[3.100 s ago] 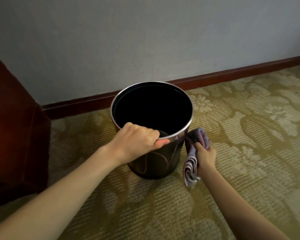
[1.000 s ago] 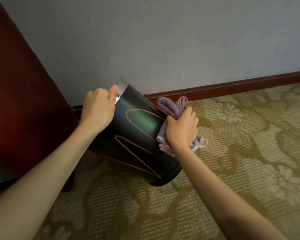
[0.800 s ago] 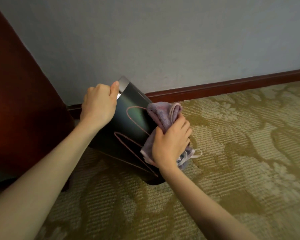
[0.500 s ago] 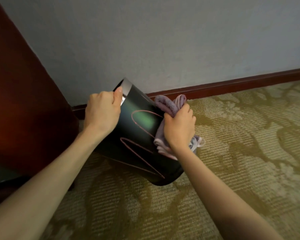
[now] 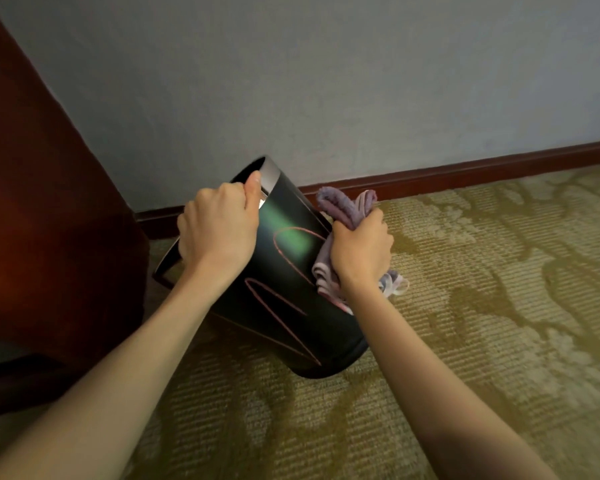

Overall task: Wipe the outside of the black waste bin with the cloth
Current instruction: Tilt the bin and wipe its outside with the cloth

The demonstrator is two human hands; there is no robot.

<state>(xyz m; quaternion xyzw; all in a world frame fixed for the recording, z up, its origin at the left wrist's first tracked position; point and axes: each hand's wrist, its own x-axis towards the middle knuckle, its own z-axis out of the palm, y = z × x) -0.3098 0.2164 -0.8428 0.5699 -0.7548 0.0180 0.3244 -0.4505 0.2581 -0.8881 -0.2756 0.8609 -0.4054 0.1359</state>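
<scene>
The left hand (image 5: 219, 233) is clamping the tilted bin (image 5: 284, 289) by its stiff rim, seemingly light and slick-walled, while the right hand (image 5: 361, 254) is squeezing the soft cloth (image 5: 340, 206) against its side.

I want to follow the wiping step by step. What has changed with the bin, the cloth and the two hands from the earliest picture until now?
The black waste bin stood upright; now it is tipped toward the wooden furniture, its base on the carpet. The right hand moved the purple cloth from low beside the bin up onto its sloping side. The left hand still grips the rim.
</scene>
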